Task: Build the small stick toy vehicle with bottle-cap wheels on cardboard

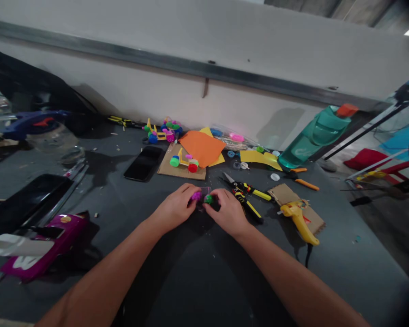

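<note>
My left hand [177, 204] pinches a small purple bumpy piece [196, 196] above the dark table. Close beside it, my right hand [229, 211] has its thumb and fingers closed on a small green piece [209, 199]. A bit of clear plastic [204, 190] shows between the two pieces; I cannot tell whether it joins them. Just right of my right hand lie black-and-yellow pliers [248, 204]. Beyond my hands, a small yellow-framed model [184, 160] with green and red wheels stands on a cardboard piece [167, 168].
At the right are a yellow glue gun [300, 222] on cardboard, orange-handled scissors [305, 181] and a teal bottle [310, 138]. Orange paper [202, 147] lies near the wall. Left are a black phone [143, 162], a clear jug [56, 143] and a magenta device [47, 245].
</note>
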Demonstrator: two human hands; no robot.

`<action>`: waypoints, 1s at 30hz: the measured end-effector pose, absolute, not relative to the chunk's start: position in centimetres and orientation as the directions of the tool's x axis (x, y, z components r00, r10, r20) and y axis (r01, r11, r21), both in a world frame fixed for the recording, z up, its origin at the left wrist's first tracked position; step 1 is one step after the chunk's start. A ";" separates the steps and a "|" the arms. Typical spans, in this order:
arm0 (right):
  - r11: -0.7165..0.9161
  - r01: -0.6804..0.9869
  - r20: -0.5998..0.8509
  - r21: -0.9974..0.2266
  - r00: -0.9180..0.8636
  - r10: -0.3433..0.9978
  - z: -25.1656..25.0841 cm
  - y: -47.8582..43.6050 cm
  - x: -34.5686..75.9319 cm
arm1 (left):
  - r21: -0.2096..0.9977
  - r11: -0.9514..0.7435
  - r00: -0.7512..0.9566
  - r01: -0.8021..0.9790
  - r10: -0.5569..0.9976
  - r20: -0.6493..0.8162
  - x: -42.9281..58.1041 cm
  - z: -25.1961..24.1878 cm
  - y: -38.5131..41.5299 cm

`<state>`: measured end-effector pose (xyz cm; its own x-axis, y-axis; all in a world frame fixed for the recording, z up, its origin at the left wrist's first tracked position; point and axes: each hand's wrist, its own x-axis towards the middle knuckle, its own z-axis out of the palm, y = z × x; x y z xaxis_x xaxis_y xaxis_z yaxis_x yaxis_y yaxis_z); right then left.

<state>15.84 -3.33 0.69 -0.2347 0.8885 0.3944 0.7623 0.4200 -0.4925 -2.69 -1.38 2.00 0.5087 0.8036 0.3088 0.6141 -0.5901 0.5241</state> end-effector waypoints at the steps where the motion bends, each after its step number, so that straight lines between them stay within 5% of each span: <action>1: 0.432 0.757 0.406 -0.489 -0.241 0.882 0.8 -3.4 15.8 | 0.521 -0.591 0.508 0.616 0.803 0.310 -2.7 2.0 -1.4; 13: 0.604 0.645 0.512 -0.468 -0.359 0.780 1.6 -4.2 16.1 | 0.475 -0.639 0.570 0.605 0.764 0.303 -2.9 2.0 -1.6; 22: 0.291 0.351 0.236 -0.890 -0.190 0.953 0.6 -3.5 16.0 | 0.461 -0.608 0.546 0.647 0.791 0.277 -2.7 2.3 -1.9; 30: 0.459 0.577 0.373 -0.676 -0.269 0.888 0.9 -3.1 16.0 | 0.503 -0.592 0.516 0.630 0.803 0.298 -2.7 1.3 -1.5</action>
